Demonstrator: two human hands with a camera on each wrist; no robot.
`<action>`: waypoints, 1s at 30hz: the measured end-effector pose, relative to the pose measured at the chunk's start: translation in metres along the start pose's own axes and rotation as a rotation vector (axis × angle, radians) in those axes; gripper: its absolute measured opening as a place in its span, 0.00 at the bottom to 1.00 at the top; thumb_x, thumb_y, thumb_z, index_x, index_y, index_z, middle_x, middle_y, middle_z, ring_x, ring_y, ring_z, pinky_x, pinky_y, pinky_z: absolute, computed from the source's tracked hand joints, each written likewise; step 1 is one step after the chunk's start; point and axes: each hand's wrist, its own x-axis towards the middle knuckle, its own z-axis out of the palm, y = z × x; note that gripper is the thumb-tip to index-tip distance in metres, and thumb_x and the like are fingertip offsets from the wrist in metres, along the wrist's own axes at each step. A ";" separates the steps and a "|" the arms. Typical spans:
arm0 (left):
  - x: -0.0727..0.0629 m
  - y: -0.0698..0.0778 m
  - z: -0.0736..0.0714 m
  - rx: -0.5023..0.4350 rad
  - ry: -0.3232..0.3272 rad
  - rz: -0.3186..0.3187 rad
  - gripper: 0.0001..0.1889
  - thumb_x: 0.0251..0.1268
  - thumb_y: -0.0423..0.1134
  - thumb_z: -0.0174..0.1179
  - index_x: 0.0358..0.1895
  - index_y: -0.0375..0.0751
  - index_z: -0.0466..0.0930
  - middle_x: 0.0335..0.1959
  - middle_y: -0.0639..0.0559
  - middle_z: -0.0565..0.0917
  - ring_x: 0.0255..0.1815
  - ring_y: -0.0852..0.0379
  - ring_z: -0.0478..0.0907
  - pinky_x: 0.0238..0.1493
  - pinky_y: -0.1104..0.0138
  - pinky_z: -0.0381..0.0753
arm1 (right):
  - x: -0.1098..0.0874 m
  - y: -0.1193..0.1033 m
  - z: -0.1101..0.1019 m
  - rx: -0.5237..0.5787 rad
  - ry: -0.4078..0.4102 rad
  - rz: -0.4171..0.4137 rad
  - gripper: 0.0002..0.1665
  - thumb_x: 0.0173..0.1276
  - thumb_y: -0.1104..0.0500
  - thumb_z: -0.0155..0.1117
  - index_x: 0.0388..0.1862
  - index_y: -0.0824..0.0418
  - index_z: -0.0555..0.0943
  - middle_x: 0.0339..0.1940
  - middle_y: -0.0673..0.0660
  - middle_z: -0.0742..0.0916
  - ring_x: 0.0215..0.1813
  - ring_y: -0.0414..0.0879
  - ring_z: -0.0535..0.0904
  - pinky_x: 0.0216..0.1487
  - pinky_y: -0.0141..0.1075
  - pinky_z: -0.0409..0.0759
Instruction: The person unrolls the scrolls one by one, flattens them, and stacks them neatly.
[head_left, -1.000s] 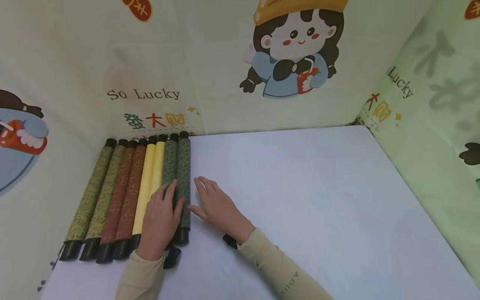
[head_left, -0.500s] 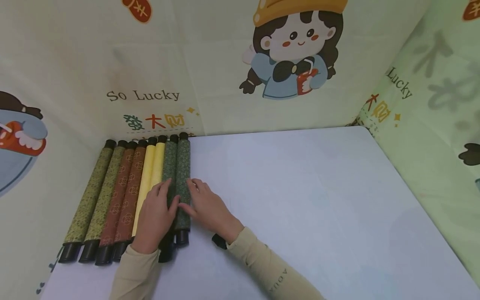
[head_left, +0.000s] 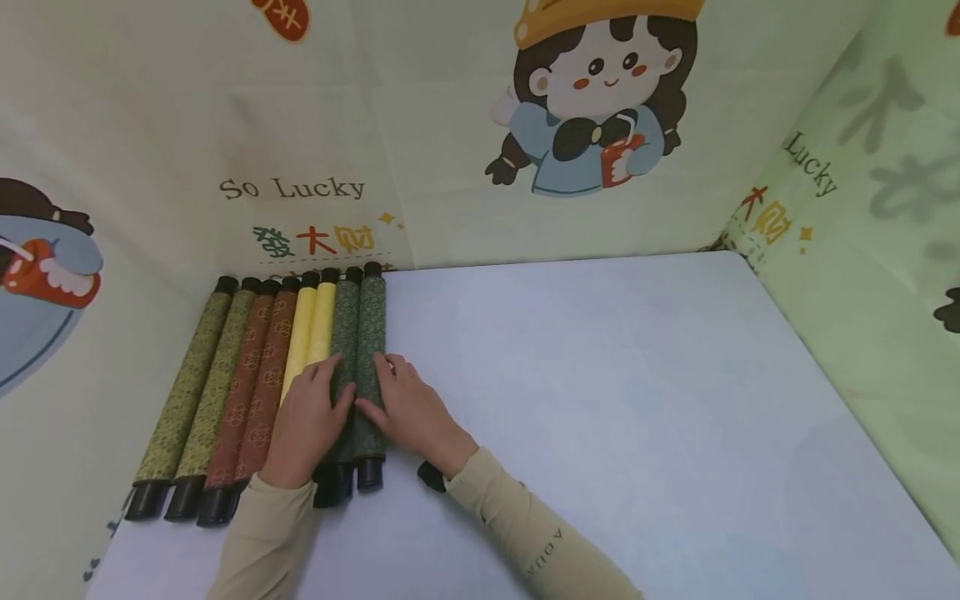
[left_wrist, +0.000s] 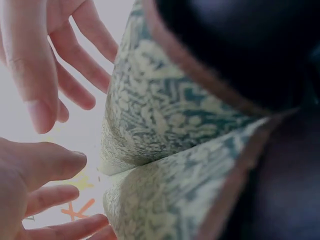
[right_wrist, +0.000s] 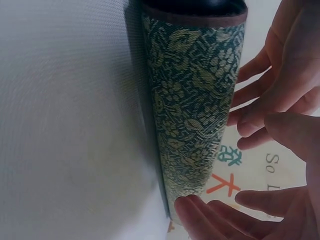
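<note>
a pale cloth backdrop (head_left: 442, 108), creased and printed with flat cartoon figures and lettering, wraps the far side and both flanks of the worktop (head_left: 637, 375), which is whitish, smooth-looking in the head view and finely woven close up

on its left side lie eight long cylinders side by side, paired by covering: two olive rolls (head_left: 189, 385) with a mottled pattern, two red-brown rolls (head_left: 273, 358) with paler rosettes, two yellow rolls (head_left: 323, 317) that look plain, and at the right end two dark green rolls (head_left: 371, 325), whose fabric shows woven pale blossoms and angular lines, with a thin brown band at the edge

beige sleeves (head_left: 536, 533) with soft folds cover both forearms. the left hand (head_left: 307, 425) is loosely open over the yellow pair and the left green roll, gripping nothing; the right hand (head_left: 416, 417) is open too, fingers gently bent, over the rightmost green roll without clasping it. the thumb tips are near each other

smallest are the black end caps (head_left: 370, 473), rounded and dark

a second ago the right hand was just right of the green pair; now it is over the outer roll, and the left hand has shifted slightly left, while the order of the row is the same
</note>
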 end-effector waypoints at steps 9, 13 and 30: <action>0.005 0.001 -0.003 -0.005 -0.050 -0.035 0.25 0.69 0.36 0.59 0.64 0.23 0.71 0.58 0.23 0.77 0.57 0.26 0.74 0.56 0.38 0.73 | 0.006 -0.001 0.013 0.047 -0.031 0.011 0.40 0.78 0.41 0.50 0.76 0.67 0.60 0.68 0.64 0.74 0.66 0.49 0.76 0.55 0.33 0.81; 0.008 0.000 -0.004 -0.002 -0.064 -0.035 0.24 0.69 0.35 0.59 0.63 0.22 0.71 0.56 0.23 0.77 0.56 0.26 0.74 0.55 0.39 0.74 | 0.007 -0.002 0.018 0.052 -0.018 0.011 0.41 0.77 0.41 0.51 0.75 0.67 0.61 0.67 0.65 0.74 0.64 0.49 0.77 0.54 0.33 0.81; 0.014 -0.003 -0.012 0.047 -0.115 -0.001 0.22 0.61 0.32 0.66 0.57 0.26 0.79 0.46 0.27 0.84 0.39 0.32 0.83 0.36 0.44 0.81 | 0.011 0.004 0.020 0.097 0.037 -0.024 0.41 0.74 0.41 0.58 0.73 0.69 0.65 0.65 0.67 0.76 0.61 0.50 0.79 0.59 0.33 0.79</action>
